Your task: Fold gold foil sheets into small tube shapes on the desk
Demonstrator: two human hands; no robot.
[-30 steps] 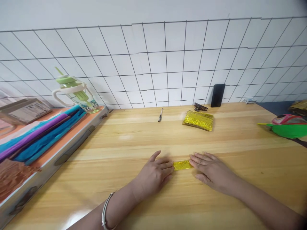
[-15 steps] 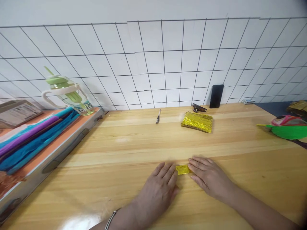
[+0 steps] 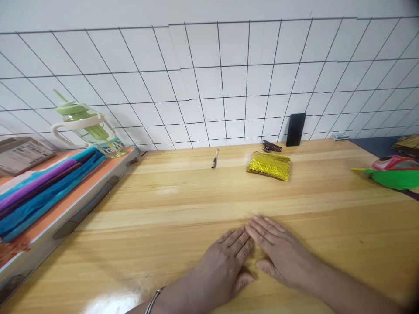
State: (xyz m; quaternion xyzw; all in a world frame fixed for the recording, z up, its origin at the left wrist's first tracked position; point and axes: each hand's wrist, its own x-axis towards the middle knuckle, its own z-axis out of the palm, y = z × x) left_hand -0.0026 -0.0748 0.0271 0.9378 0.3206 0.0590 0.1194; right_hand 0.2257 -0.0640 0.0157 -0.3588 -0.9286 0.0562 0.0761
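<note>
Lying flat and unclenched, the hands (image 3: 221, 266) (image 3: 286, 257) almost hide some yellow foil (image 3: 236, 229).

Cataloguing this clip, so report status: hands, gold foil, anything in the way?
Left hand, right hand flat on table, fingertips close. Gold foil mostly hidden by fingers, sliver showing. Gold stack and pen lie beyond, apart from hands.

The surface (image 3: 183, 192) is smooth, glossy wood; the stack (image 3: 269, 165) is shiny, crinkled gold foil; the phone (image 3: 295, 130) looks smooth and black; the jug (image 3: 88, 128) is clear with plastic-looking green parts; the box (image 3: 24, 156) is matt brown cardboard; the bangle (image 3: 153, 301) is metallic
</note>
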